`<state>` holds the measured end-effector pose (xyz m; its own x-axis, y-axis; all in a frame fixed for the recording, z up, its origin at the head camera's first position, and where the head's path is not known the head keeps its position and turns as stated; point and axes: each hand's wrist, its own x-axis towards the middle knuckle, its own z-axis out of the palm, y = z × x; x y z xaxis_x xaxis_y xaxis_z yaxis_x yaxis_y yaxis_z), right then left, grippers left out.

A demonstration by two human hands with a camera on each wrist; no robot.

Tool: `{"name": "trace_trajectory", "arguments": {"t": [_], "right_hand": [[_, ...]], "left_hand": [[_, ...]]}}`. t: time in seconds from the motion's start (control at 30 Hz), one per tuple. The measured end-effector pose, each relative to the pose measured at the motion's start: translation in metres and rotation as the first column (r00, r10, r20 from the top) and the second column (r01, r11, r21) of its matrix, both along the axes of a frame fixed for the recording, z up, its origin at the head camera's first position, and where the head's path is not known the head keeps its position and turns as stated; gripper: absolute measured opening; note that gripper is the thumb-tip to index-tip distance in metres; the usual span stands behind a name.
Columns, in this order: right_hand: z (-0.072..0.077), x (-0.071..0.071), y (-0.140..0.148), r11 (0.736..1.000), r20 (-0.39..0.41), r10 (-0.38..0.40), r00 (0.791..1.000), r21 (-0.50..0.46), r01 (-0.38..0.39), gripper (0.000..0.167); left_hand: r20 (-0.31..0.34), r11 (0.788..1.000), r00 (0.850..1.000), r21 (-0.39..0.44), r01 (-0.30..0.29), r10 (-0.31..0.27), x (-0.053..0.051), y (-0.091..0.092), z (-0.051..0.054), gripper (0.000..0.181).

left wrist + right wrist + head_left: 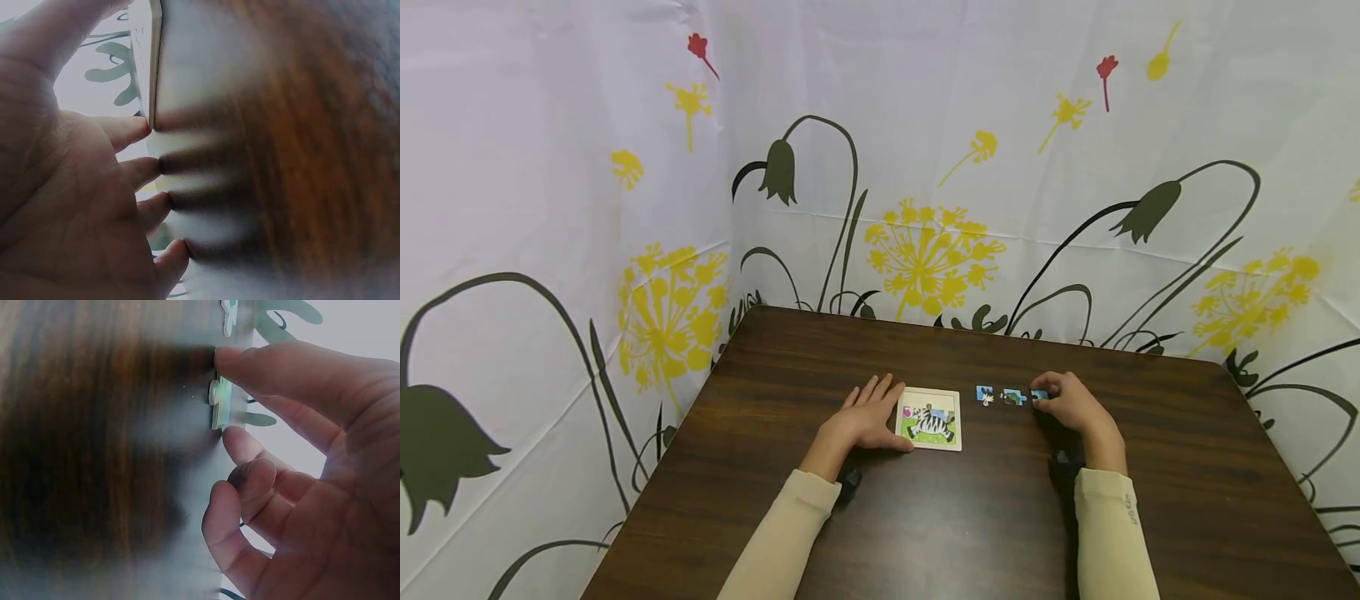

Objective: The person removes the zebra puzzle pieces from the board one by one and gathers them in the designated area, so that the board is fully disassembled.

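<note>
A square puzzle board [928, 419] with a zebra picture lies on the brown table. My left hand [867, 421] rests at its left side, fingers spread; in the left wrist view the thumb and a fingertip of the left hand [87, 187] touch the board's edge [147, 62]. To the right of the board lie two loose puzzle pieces, one with black and white [985, 395] and one blue-green [1013, 397]. My right hand [1075, 407] has its thumb and index finger at either end of a third piece [1039, 395]; the right wrist view shows that piece [221, 403] between the right hand's [300, 444] fingertips.
The dark wooden table [925, 517] reaches back to a white curtain [880, 100] printed with yellow, red and dark green flowers. A dark band [848, 483] is on the left wrist, and another [1064, 465] sits by the right wrist.
</note>
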<state>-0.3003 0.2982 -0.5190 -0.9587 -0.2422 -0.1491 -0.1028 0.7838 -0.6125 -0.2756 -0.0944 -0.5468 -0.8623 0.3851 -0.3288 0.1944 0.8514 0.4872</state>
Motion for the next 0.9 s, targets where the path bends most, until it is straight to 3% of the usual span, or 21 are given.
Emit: {"name": "trace_trajectory", "arguments": {"t": [0.53,0.73,0.9], "right_hand": [[0.008,-0.002,-0.011,0.997,-0.054,-0.065,0.996,-0.043,0.062,0.038],[0.014,-0.001,-0.044,0.997,-0.092,-0.015,0.996,-0.08,0.007,0.02],[0.016,0.0,-0.086,0.985,-0.073,0.109,0.991,-0.126,-0.117,0.014]], "left_hand": [[0.004,1.0,1.0,-0.007,0.01,-0.01,0.001,-0.001,-0.001,0.117],[-0.008,1.0,1.0,0.007,0.001,-0.001,0.002,-0.001,-0.002,0.116],[0.003,1.0,1.0,-0.003,0.001,-0.001,0.001,0.001,0.0,0.116]]}}
